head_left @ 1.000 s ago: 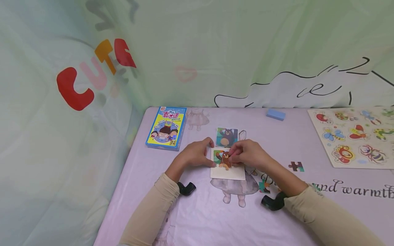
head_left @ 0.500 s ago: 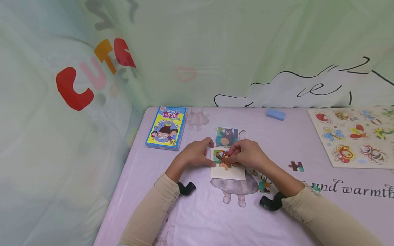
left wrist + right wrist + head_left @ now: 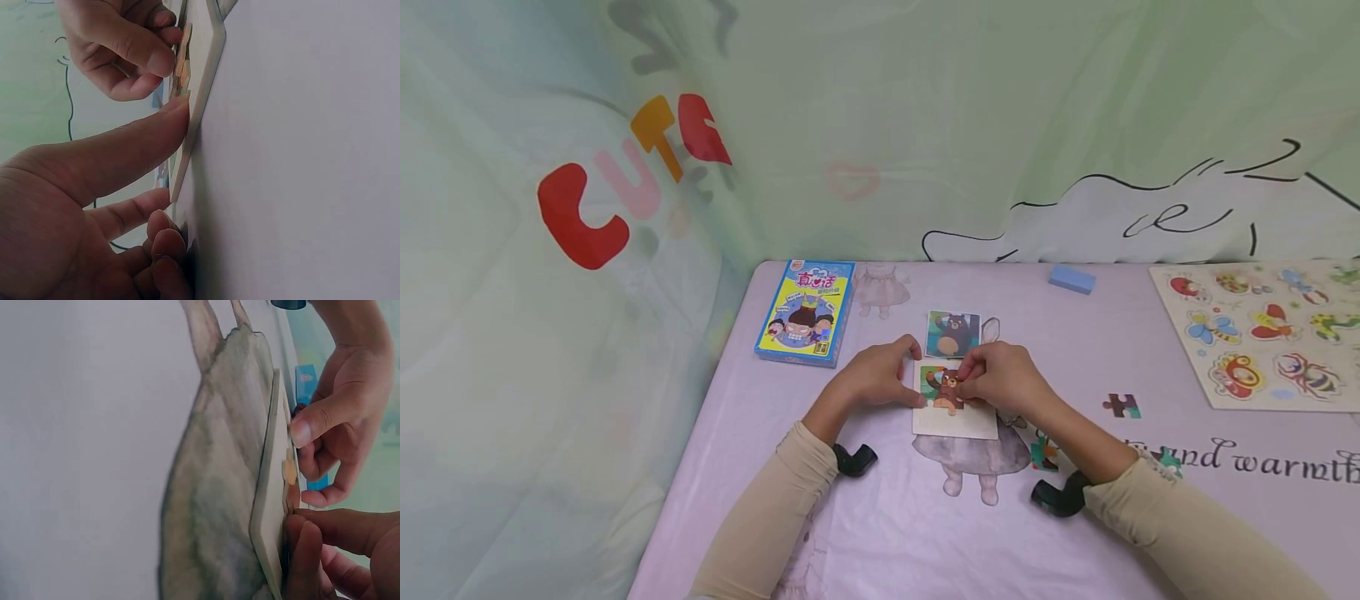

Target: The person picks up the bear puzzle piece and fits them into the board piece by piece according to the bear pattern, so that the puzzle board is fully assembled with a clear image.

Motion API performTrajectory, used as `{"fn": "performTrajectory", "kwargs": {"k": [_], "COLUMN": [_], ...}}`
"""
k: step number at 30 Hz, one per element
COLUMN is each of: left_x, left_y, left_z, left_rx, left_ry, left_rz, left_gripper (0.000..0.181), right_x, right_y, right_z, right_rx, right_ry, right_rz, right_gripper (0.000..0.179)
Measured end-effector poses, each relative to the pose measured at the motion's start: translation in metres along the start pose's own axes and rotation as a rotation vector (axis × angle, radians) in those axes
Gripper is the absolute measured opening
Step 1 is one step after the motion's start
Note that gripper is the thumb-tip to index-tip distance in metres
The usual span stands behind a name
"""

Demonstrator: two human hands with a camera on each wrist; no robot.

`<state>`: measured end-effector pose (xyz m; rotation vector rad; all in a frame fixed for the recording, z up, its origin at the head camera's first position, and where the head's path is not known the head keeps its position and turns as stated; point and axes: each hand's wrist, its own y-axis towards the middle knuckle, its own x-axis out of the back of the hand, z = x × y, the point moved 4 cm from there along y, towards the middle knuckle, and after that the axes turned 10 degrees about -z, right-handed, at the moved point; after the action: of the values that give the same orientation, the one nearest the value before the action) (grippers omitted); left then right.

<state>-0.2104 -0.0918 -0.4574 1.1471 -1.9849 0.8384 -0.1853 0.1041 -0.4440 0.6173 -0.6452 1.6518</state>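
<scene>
My left hand (image 3: 880, 375) holds the left side of a small pale puzzle board (image 3: 955, 425), with its thumb on the pieces along the edge and its index finger at the far corner. A partly assembled brown bear puzzle (image 3: 942, 383) lies on the board's upper part. At its right side, my right hand (image 3: 1003, 379) pinches a puzzle piece between thumb and forefinger; the fingers hide most of it. In the left wrist view, a wooden piece (image 3: 183, 56) tilts slightly above the board under the right fingertips. Just behind the board lies a bear picture card (image 3: 952, 333).
Loose puzzle pieces lie to the right, one brown and teal (image 3: 1122, 406), another green and orange (image 3: 1043, 452) beside the right forearm. A blue and yellow card box (image 3: 806, 312) is at back left. A blue block (image 3: 1072, 279) and an insect puzzle board (image 3: 1262, 333) lie farther right.
The bear pieces under the right fingertips have shifted slightly left, closer together. My right hand and forearm have moved a little; the left hand keeps its place.
</scene>
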Motion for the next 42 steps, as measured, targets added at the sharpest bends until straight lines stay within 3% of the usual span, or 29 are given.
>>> {"fn": "performTrajectory", "kwargs": {"k": [9,13,16,23,42], "left_x": [0.001,0.002,-0.002,-0.01,-0.011], "left_y": [-0.002,-0.002,0.0,0.001,-0.002], "left_z": [-0.001,-0.005,-0.011,-0.017,-0.023], "left_rx": [0.009,-0.031,-0.062,0.005,0.028], "left_ry": [-0.039,-0.075,-0.058,0.072,0.107], "left_rz": [0.011,0.021,-0.017,-0.125,-0.132], "left_gripper": [0.064,0.037,0.017,0.029,0.029], "right_x": [0.01,0.009,0.007,0.004,0.003], "right_y": [0.0,0.001,0.002,0.002,0.0], "right_z": [-0.005,-0.006,-0.006,-0.006,-0.008], "right_rx": [0.026,0.035,0.039,0.058,0.065], "right_ry": [-0.043,-0.051,-0.07,-0.104,-0.105], "right_rz": [0.084,0.115,0.12,0.105,0.094], "right_gripper": [0.02,0.028,0.032,0.034,0.032]}}
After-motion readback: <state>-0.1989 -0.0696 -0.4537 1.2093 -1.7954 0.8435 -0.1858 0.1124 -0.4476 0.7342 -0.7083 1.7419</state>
